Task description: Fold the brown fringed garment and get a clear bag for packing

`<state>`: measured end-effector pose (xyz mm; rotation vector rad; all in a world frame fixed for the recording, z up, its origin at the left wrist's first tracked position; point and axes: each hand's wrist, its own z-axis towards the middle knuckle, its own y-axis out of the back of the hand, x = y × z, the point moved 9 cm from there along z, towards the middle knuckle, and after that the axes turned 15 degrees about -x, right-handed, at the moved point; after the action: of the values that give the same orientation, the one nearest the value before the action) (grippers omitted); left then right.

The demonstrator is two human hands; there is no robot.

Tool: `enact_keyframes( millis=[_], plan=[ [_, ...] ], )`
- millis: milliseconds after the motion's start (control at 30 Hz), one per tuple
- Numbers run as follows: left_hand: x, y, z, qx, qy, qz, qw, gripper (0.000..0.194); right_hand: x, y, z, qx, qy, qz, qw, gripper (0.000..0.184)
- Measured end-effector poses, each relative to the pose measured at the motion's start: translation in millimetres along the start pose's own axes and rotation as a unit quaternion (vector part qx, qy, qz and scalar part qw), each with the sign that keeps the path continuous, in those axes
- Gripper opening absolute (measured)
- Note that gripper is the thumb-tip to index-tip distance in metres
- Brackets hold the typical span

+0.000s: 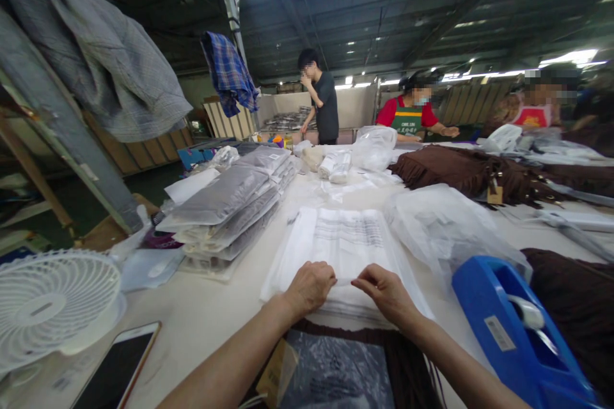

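Observation:
A stack of clear plastic bags (350, 239) with dark print lies flat in front of me. My left hand (309, 286) is closed at the near edge of the top bag, its fingers curled and pinching the film. On the other side of that edge, my right hand (384, 289) pinches with thumb and forefinger; the thin film between the hands is hard to make out. Closer to me, below the stack, is a brown fringed article (407, 364). A dark plastic-wrapped packet (336, 370) lies on it beside a tan tag (281, 364).
Bagged garments (230, 192) are piled at left, near a white fan (52, 307) and a phone (119, 364). A blue tape dispenser (508, 326) stands at right, beside a crumpled plastic bag (441, 223). Brown fringed goods (446, 169) lie behind. Several people work across the table.

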<state>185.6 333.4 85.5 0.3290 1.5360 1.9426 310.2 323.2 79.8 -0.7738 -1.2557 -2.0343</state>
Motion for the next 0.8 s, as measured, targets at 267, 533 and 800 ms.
enact_keyframes(
  millis=[267,533,800],
  plan=[
    [-1.5,-2.8,1.6,0.011,0.015,-0.022,1.0,0.017,3.1,5.6,-5.3,-0.009,0.021,0.002,1.0,0.025],
    [2.3,-4.1,0.9,0.003,0.039,-0.043,0.998,0.016,2.3,5.0,-10.6,0.011,0.05,-0.016,0.999,0.02],
    [-5.0,0.5,3.9,-0.018,0.038,-0.029,0.999,0.005,14.3,-2.3,-23.0,0.056,0.081,-0.079,0.992,0.022]
  ],
)
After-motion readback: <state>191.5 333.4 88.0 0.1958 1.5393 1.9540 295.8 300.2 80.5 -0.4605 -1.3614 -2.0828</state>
